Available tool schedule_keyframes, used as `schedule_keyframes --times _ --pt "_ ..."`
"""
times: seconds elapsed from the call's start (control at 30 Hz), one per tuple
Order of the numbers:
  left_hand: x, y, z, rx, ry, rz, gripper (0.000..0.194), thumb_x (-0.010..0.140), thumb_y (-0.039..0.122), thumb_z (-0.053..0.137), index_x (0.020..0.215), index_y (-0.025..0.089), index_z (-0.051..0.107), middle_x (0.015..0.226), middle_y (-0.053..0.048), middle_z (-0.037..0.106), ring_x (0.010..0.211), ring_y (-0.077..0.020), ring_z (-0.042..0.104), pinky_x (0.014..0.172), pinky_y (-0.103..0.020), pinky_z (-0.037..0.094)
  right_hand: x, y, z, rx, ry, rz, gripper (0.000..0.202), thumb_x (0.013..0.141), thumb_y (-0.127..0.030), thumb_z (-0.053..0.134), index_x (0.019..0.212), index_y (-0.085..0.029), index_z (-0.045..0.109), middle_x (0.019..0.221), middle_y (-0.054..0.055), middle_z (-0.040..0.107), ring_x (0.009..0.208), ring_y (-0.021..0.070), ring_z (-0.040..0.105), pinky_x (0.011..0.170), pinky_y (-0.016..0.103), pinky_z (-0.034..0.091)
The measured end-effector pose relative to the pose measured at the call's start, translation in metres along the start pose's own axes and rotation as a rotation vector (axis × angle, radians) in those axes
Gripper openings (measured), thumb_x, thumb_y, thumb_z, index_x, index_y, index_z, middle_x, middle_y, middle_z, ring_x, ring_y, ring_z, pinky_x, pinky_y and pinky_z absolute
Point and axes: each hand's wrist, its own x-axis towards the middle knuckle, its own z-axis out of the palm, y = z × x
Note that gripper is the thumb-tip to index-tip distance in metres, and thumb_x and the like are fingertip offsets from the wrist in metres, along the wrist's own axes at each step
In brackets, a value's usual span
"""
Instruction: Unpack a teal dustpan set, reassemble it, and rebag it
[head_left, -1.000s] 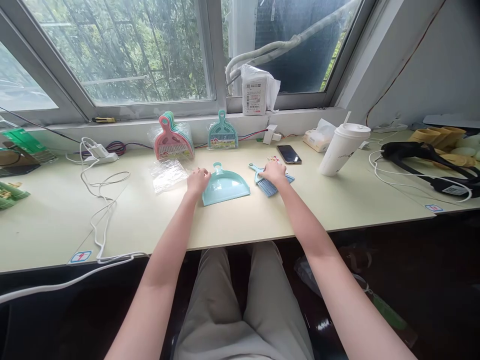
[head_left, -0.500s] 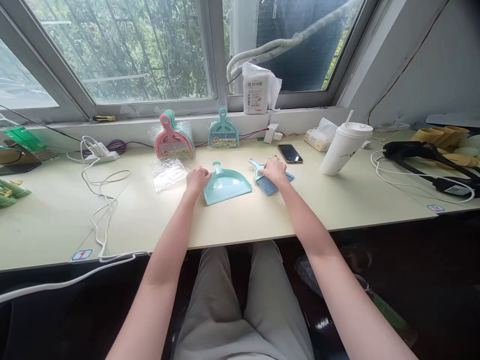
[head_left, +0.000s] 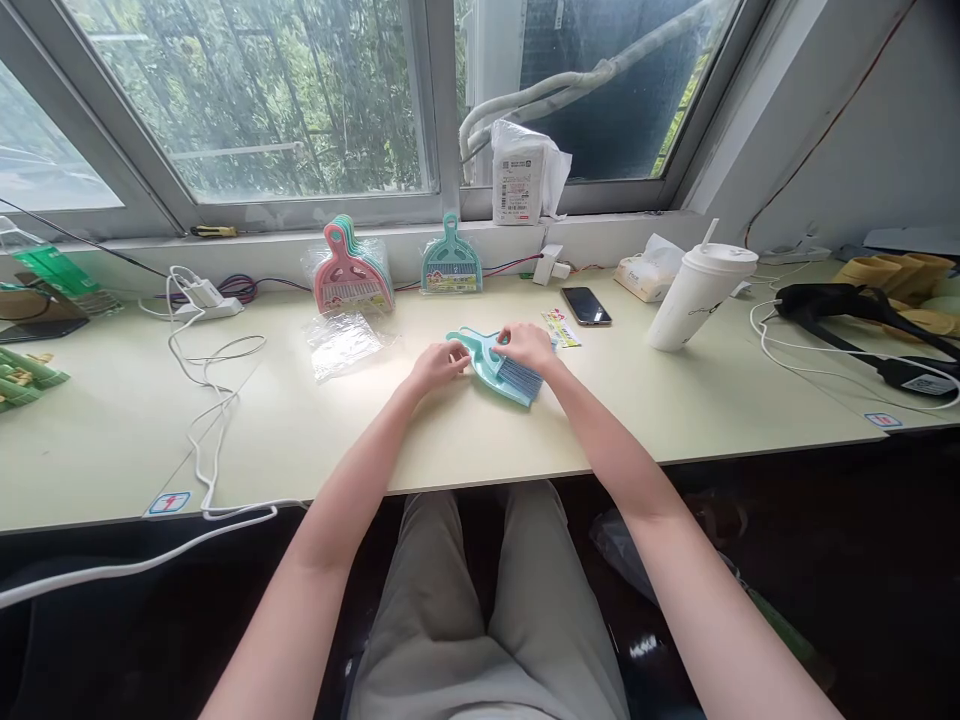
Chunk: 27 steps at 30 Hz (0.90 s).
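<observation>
In the head view a light-blue dustpan [head_left: 486, 373] lies turned on the table in front of me. My left hand [head_left: 441, 364] has its fingers closed at the handle end of the pan. My right hand [head_left: 529, 346] grips a small hand brush [head_left: 519, 378] with blue-grey bristles, which overlaps the pan. The fingers hide part of the brush's handle. Just beyond the right hand lies a printed card [head_left: 561, 328]. A crumpled clear plastic wrapper [head_left: 345, 346] is to the left of my left hand.
Wrapped pink and green dustpan sets [head_left: 352, 270] and a single green set [head_left: 451, 262] stand by the sill. Toward the right are a phone [head_left: 586, 306], a tissue pack [head_left: 646, 268] and a white cup [head_left: 697, 300]. White cables [head_left: 217, 400] trail over the table on the left.
The dustpan has turned and moved right. The brush has come left until it overlaps the pan, and the right hand has moved off the printed card, which now shows.
</observation>
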Motion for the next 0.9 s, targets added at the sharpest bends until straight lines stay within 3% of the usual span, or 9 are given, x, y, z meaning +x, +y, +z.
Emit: schedule_keyframes --times 0.07,0.13,0.2,0.3,0.43,0.57,0.67,0.8,0.9 --pt "-0.001 0.004 0.000 0.036 0.055 -0.011 0.023 0.086 0.030 0.052 0.104 0.021 0.063 0.086 -0.001 0.072 0.076 -0.0164 0.064 0.075 -0.029 0.048 -0.002 -0.005 0.002 0.007 -0.007 -0.018 0.024 0.078 -0.042 0.066 0.093 -0.024 0.072 0.109 0.005 0.071 0.100 0.0223 0.063 0.079 0.029 0.045" --pt "-0.002 0.005 0.000 0.156 0.169 -0.010 0.033 0.083 0.017 0.051 0.114 0.022 0.060 0.107 -0.005 0.069 0.098 -0.0206 0.063 0.085 -0.033 0.050 -0.002 -0.008 0.004 0.022 -0.028 -0.026 0.025 0.078 -0.043 0.065 0.093 -0.025 0.072 0.109 0.005 0.072 0.098 0.0215 0.063 0.077 0.028 0.045" --pt "-0.002 0.002 -0.001 0.300 0.269 0.009 0.046 0.079 0.007 0.050 0.123 0.022 0.056 0.131 -0.009 0.059 0.123 -0.0251 0.052 0.098 -0.038 0.046 -0.003 -0.010 0.007 0.043 -0.054 -0.029 0.026 0.078 -0.045 0.066 0.093 -0.025 0.072 0.108 0.004 0.072 0.096 0.0210 0.063 0.076 0.027 0.044" --pt "-0.003 -0.006 0.001 0.355 0.246 0.017 0.062 0.078 0.003 0.049 0.138 0.019 0.044 0.148 -0.012 0.041 0.139 -0.0269 0.035 0.111 -0.042 0.036 -0.003 -0.013 0.011 0.076 -0.057 -0.037 0.024 0.082 -0.043 0.062 0.093 -0.024 0.071 0.105 0.004 0.072 0.095 0.0207 0.064 0.075 0.027 0.044" --pt "-0.002 -0.011 0.005 0.258 0.141 -0.005 0.062 0.081 0.005 0.047 0.141 0.017 0.038 0.139 -0.013 0.048 0.130 -0.0226 0.047 0.108 -0.036 0.040 -0.004 -0.015 0.015 0.102 -0.050 -0.066 0.019 0.086 -0.037 0.057 0.090 -0.024 0.071 0.105 0.003 0.072 0.095 0.0200 0.064 0.073 0.026 0.043" --pt "-0.003 -0.010 0.001 0.345 0.164 -0.003 0.048 0.087 0.017 0.053 0.134 0.020 0.046 0.124 -0.012 0.057 0.115 -0.0255 0.057 0.097 -0.039 0.045 -0.002 -0.012 0.012 0.137 -0.108 -0.127 0.024 0.086 -0.043 0.060 0.090 -0.022 0.071 0.104 0.004 0.071 0.096 0.0191 0.062 0.076 0.025 0.043" --pt "-0.004 -0.010 -0.002 0.411 0.194 0.030 0.049 0.088 0.022 0.057 0.136 0.021 0.045 0.121 -0.012 0.059 0.113 -0.0264 0.056 0.096 -0.039 0.045 0.002 -0.003 0.011 0.226 -0.174 -0.230 0.027 0.083 -0.046 0.064 0.090 -0.020 0.071 0.103 0.004 0.070 0.096 0.0171 0.062 0.082 0.025 0.043" --pt "-0.005 -0.007 -0.004 0.504 0.255 0.139 0.048 0.086 0.014 0.057 0.134 0.020 0.049 0.131 -0.012 0.056 0.124 -0.0270 0.048 0.100 -0.038 0.042 0.007 0.005 0.014 0.331 -0.204 -0.313 0.025 0.078 -0.042 0.070 0.090 -0.020 0.071 0.101 0.003 0.069 0.097 0.0160 0.061 0.084 0.024 0.043" --pt "-0.005 -0.002 -0.005 0.583 0.138 0.177 0.035 0.088 0.007 0.048 0.118 0.019 0.061 0.122 -0.011 0.062 0.116 -0.0245 0.054 0.092 -0.035 0.045 0.007 0.005 0.017 0.325 -0.185 -0.296 0.023 0.079 -0.040 0.070 0.089 -0.019 0.071 0.100 0.002 0.068 0.096 0.0155 0.061 0.084 0.024 0.042"
